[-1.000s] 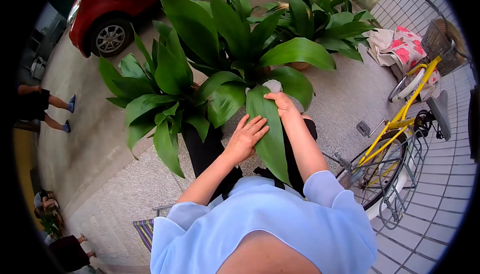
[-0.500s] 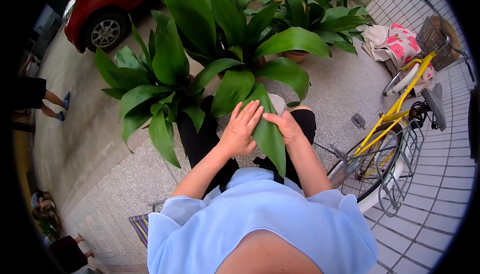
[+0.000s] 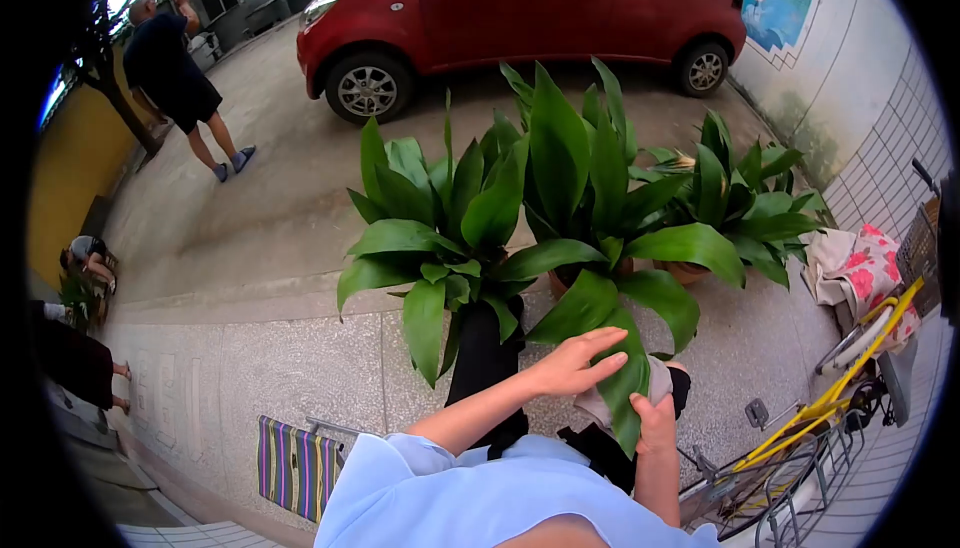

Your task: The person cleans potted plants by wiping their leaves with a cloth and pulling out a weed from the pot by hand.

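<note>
A long, broad green leaf (image 3: 624,388) hangs over my lap from the potted plant (image 3: 560,163) in front of me. My left hand (image 3: 580,363) lies over its upper face, fingers stretched out and apart. At the leaf's right edge, my right hand (image 3: 655,420) grips it, thumb on top and the other fingers hidden beneath. A pale grey cloth (image 3: 660,380) shows behind the leaf just above my right hand. More of the cloth appears at the leaf's left side.
More leafy plants (image 3: 735,198) stand to the right. Beyond them is a red car (image 3: 520,13). A yellow bicycle (image 3: 820,403) leans at my right, near a floral cloth (image 3: 860,273). A striped folding seat (image 3: 298,468) is at lower left. A person (image 3: 170,63) stands far left.
My view has tilted up and swung left, bringing the car and standing person further into sight. The left hand's fingers have spread and lifted somewhat; the right still grips the leaf.
</note>
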`<state>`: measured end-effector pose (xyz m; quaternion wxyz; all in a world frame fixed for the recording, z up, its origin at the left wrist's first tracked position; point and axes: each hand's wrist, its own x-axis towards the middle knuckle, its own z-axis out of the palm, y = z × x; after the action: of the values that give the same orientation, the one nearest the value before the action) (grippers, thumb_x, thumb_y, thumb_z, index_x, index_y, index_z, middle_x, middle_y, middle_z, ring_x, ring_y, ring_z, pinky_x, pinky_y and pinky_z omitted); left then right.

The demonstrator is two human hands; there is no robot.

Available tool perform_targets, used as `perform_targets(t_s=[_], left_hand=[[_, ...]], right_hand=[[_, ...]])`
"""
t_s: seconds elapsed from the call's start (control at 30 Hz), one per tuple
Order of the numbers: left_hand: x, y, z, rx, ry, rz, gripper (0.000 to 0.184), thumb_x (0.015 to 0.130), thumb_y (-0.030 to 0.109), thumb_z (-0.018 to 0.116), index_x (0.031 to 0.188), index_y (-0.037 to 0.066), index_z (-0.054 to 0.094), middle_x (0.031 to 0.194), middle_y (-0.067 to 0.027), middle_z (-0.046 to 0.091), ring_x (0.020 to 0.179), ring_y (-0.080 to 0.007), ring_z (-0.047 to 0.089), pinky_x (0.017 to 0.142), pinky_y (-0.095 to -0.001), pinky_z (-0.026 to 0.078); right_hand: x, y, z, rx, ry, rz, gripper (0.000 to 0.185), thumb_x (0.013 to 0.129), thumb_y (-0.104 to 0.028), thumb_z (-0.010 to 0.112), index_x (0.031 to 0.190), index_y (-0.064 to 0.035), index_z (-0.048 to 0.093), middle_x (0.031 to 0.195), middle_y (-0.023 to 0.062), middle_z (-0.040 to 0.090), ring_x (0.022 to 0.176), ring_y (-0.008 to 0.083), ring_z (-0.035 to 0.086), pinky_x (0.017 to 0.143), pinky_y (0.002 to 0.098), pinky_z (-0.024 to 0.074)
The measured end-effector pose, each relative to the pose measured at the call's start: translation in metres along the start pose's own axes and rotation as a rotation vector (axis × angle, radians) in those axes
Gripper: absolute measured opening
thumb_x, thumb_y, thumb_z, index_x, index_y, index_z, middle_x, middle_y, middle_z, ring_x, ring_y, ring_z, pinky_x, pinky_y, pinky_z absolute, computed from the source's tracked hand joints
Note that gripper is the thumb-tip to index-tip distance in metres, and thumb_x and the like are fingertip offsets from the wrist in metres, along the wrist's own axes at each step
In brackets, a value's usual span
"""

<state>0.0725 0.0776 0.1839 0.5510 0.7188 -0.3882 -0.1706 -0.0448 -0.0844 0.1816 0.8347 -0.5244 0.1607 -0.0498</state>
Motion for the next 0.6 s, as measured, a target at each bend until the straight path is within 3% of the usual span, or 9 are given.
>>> perform_targets(t_s=[0.03, 0.07, 0.23, 0.37, 0.5, 0.6], left_hand=[[0.009, 0.002, 0.011, 0.026, 0.133, 0.003, 0.056, 0.095, 0.037, 0.046, 0.128, -0.008, 0.045, 0.13, -0.0282, 0.047, 0.122, -0.0391, 0.046, 0.104, -0.0385, 0.035], [0.016, 0.004, 0.018, 0.047, 0.136, -0.068, 0.061, 0.096, 0.04, 0.043, 0.13, -0.01, 0.042, 0.132, -0.0292, 0.044, 0.124, -0.04, 0.044, 0.105, -0.0386, 0.034], [0.031, -0.009, 0.06, 0.005, 0.103, -0.222, 0.069, 0.097, 0.048, 0.031, 0.137, -0.008, 0.032, 0.141, -0.0272, 0.035, 0.132, -0.0369, 0.034, 0.109, -0.0374, 0.026], [0.027, -0.008, 0.055, 0.042, 0.101, -0.223, 0.067, 0.098, 0.046, 0.031, 0.138, -0.007, 0.032, 0.14, -0.0264, 0.036, 0.13, -0.0374, 0.036, 0.108, -0.0379, 0.027], [0.015, 0.022, 0.044, 0.004, 0.191, -0.165, 0.063, 0.099, 0.042, 0.029, 0.138, -0.006, 0.032, 0.14, -0.0264, 0.036, 0.13, -0.038, 0.036, 0.108, -0.038, 0.027], [0.006, 0.037, 0.042, -0.002, 0.29, -0.098, 0.06, 0.099, 0.04, 0.029, 0.14, -0.005, 0.03, 0.139, -0.0269, 0.037, 0.128, -0.0388, 0.038, 0.107, -0.0386, 0.029]], right_hand=[[-0.003, -0.003, 0.006, -0.031, 0.002, -0.031, 0.054, 0.078, 0.006, 0.052, 0.13, 0.0019, 0.041, 0.122, 0.0114, 0.052, 0.11, 0.0222, 0.055, 0.094, 0.0329, 0.044], [-0.006, -0.003, 0.012, -0.061, 0.017, -0.062, 0.054, 0.078, 0.007, 0.053, 0.13, 0.002, 0.041, 0.123, 0.0113, 0.052, 0.11, 0.0218, 0.054, 0.094, 0.0326, 0.0434], [-0.003, 0.014, 0.015, -0.192, 0.018, -0.172, 0.057, 0.084, 0.002, 0.052, 0.137, 0.0031, 0.031, 0.134, 0.0127, 0.042, 0.123, 0.0226, 0.044, 0.102, 0.0336, 0.0359], [-0.024, 0.011, 0.03, -0.3, 0.005, -0.24, 0.058, 0.086, 0.001, 0.049, 0.139, 0.0039, 0.027, 0.141, 0.0151, 0.035, 0.131, 0.0241, 0.035, 0.107, 0.0342, 0.028], [-0.034, -0.005, 0.05, -0.38, -0.03, -0.358, 0.05, 0.087, -0.006, 0.05, 0.132, 0.0103, 0.034, 0.134, 0.0186, 0.043, 0.124, 0.0254, 0.043, 0.102, 0.035, 0.0329], [-0.036, 0.006, 0.041, -0.326, -0.073, -0.38, 0.054, 0.091, -0.02, 0.042, 0.136, 0.0075, 0.029, 0.138, 0.0173, 0.038, 0.129, 0.0258, 0.036, 0.105, 0.0354, 0.0279]])
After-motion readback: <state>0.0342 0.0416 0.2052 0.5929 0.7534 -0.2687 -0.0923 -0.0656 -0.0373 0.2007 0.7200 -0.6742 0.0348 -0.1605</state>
